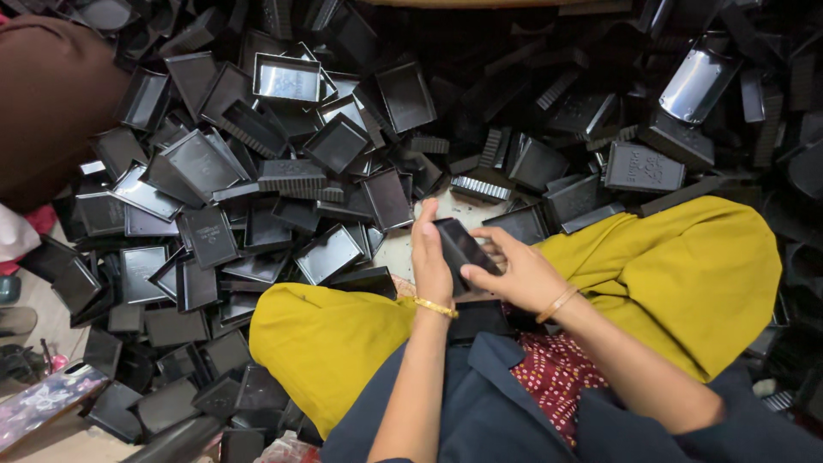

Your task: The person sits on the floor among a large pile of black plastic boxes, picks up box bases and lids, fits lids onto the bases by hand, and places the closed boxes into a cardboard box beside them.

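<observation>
Two hands hold one black tray [459, 249] over the lap: the left hand [431, 261] grips its near edge, the right hand [514, 273] closes on its far side. Inspection seems underway; next needs a place among the floor pile [257, 189].

A black plastic tray [460, 249] is held between the left hand [430, 261] and the right hand [517, 273] above yellow-clad knees [677, 274]; a heap of black trays [257, 180] is spread across the floor [51, 441].
</observation>
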Motion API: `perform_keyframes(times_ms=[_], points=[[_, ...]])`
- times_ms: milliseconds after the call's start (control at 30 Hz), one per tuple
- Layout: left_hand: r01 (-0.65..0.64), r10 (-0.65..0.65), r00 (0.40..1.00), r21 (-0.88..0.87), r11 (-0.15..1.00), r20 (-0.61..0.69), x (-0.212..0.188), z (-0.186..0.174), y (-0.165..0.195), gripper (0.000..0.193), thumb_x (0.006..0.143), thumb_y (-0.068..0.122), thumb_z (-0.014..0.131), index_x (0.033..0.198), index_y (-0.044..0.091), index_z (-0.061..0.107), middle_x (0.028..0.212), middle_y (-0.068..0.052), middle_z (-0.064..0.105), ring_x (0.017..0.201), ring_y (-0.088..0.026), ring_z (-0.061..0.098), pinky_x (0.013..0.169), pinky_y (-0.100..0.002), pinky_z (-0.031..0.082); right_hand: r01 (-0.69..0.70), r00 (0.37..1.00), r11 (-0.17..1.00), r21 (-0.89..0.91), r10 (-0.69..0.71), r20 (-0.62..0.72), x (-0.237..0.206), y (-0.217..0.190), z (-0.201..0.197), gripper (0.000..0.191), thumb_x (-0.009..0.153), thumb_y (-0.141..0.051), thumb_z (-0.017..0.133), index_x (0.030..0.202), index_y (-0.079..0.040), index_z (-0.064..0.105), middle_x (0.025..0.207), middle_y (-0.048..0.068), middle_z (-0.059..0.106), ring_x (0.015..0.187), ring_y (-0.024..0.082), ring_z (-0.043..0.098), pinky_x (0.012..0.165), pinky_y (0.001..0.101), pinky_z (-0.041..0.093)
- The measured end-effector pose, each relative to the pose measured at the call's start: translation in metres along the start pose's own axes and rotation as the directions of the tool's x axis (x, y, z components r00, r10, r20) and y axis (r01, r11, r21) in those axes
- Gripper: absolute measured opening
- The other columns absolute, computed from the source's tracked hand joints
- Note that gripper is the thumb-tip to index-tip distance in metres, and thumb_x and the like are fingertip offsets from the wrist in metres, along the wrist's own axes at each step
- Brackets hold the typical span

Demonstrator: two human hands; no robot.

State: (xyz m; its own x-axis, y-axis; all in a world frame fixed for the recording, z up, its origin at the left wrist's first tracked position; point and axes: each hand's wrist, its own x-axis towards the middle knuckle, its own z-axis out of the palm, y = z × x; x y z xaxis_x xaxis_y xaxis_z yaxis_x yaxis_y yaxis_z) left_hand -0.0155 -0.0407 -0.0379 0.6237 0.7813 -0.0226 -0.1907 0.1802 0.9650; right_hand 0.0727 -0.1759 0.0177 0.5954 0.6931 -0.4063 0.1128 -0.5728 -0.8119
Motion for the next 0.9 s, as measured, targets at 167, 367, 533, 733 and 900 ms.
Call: perform_keyframes(times_ms=[167, 367, 533, 733, 900], points=[[0.221, -0.21, 0.975, -0.43, 0.875, 0.073, 0.008, -0.009, 0.007, 0.066, 0.108, 0.051, 0.028, 0.147, 0.003, 0.05, 0.139, -0.015, 0.061, 0.119, -0.025, 0.061, 0.102, -0.038, 0.05, 0.114, 0.992, 0.867, 0.485, -0.125, -0.009, -0.004, -0.006, -0.004, 0.067, 0.083, -0.008, 0.08, 0.144, -0.008, 0.053, 0.124, 0.01, 0.066, 0.108, 0.017, 0.067, 0.092, 0.0312, 0.057], [0.041, -0.029, 0.997, -0.166, 0.985, 0.07, -0.006, 0.007, 0.014, 0.066, 0.112, 0.052, 0.029, 0.146, 0.001, 0.054, 0.135, -0.014, 0.063, 0.118, -0.022, 0.062, 0.104, -0.034, 0.05, 0.22, 0.974, 0.826, 0.52, -0.217, -0.068, -0.007, -0.005, 0.013, 0.073, 0.081, -0.004, 0.081, 0.146, -0.008, 0.049, 0.13, 0.008, 0.061, 0.118, 0.016, 0.064, 0.102, 0.0302, 0.054], [-0.056, 0.058, 0.998, -0.06, 0.997, 0.033, -0.009, 0.013, 0.018, 0.065, 0.111, 0.052, 0.026, 0.145, 0.004, 0.055, 0.136, -0.013, 0.062, 0.121, -0.021, 0.06, 0.107, -0.032, 0.047, 0.208, 0.973, 0.898, 0.386, -0.231, 0.012, -0.005, 0.004, 0.006, 0.07, 0.081, -0.006, 0.081, 0.145, -0.008, 0.053, 0.125, 0.007, 0.066, 0.11, 0.013, 0.067, 0.098, 0.029, 0.055], [-0.11, 0.052, 0.988, 0.441, 0.891, 0.142, 0.015, -0.016, 0.027, 0.047, 0.109, 0.033, 0.038, 0.124, 0.001, 0.069, 0.082, -0.015, 0.071, 0.075, -0.028, 0.068, 0.072, -0.036, 0.054, -0.25, 0.925, 0.709, 0.66, -0.027, 0.379, 0.002, 0.012, -0.006, 0.05, 0.094, -0.019, 0.071, 0.139, 0.002, 0.065, 0.109, 0.006, 0.073, 0.094, 0.012, 0.065, 0.08, 0.0268, 0.055], [-0.205, 0.347, 0.934, 0.668, 0.715, -0.085, 0.012, -0.025, 0.024, 0.04, 0.105, 0.026, 0.046, 0.079, -0.001, 0.062, 0.069, -0.023, 0.06, 0.063, -0.042, 0.06, 0.059, -0.046, 0.045, 0.226, 0.974, 0.904, 0.363, -0.203, -0.102, -0.024, 0.0, 0.029, 0.049, 0.085, -0.028, 0.077, 0.122, 0.0, 0.061, 0.1, 0.004, 0.074, 0.088, 0.006, 0.07, 0.077, 0.0265, 0.06]])
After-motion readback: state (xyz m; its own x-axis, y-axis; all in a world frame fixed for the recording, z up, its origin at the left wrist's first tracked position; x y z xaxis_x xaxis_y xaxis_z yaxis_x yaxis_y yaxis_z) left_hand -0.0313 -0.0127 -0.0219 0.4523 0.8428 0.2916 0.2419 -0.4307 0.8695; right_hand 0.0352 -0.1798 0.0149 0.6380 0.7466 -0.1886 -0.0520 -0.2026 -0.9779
